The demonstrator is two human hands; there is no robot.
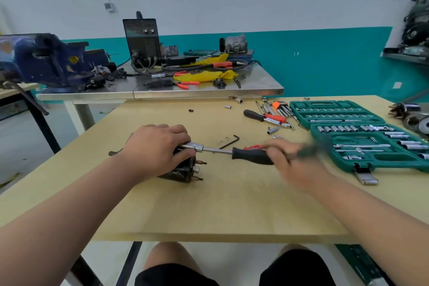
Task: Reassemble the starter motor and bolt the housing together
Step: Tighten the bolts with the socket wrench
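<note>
Starter motor [185,173]: dark body lying on its side on the wooden table [209,204], left of centre; end face with copper-coloured studs turned to the right
Left hand [155,148]: clamped over the top of the motor, fingers curled down round the body; grip narrow and full
Socket driver [253,157]: black handle to the right, steel shaft running left to a socket that meets the motor's upper edge just beside the left fingertips
Right hand [294,160]: motion-blurred; fingers closed on the right end of the driver's handle
Hex key [232,141]: black, flat on the table just beyond the driver's shaft
Socket set case [362,162]: green, open, at the right of the table; rows of sockets in its trays
Second driver [262,116]: black and red handle, far of centre, among loose sockets and bits
Steel table [162,94]: beyond the wooden one; carries a blue vise [46,58] at far left and a black box with knobs [142,39]
</note>
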